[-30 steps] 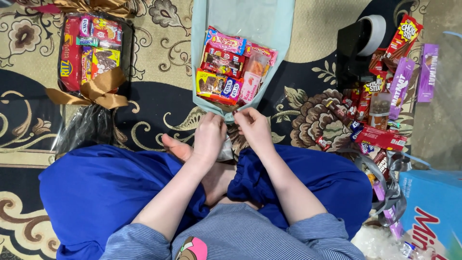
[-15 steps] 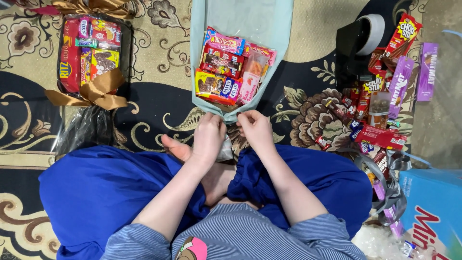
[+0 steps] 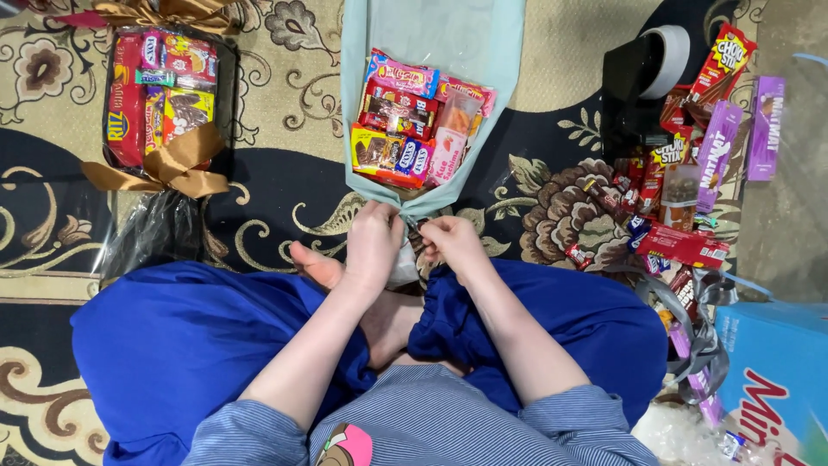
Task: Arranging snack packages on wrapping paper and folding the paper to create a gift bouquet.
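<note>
Barely shifted since the earlier frame, both forearms reach forward over the crossed legs, the left hand (image 3: pixel 373 244) and right hand (image 3: pixel 450 242) side by side with fingers curled, pinching the gathered near end of the teal wrap (image 3: pixel 431 103) holding snacks (image 3: pixel 414 121).

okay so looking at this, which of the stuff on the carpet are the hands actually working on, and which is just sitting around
In hand:
- snack bouquet in pale teal wrap
- its gathered neck, pinched by the left hand and right hand

Lying about:
- finished snack bundle with gold bow
- loose snack packets
- tape roll
- blue box
</note>
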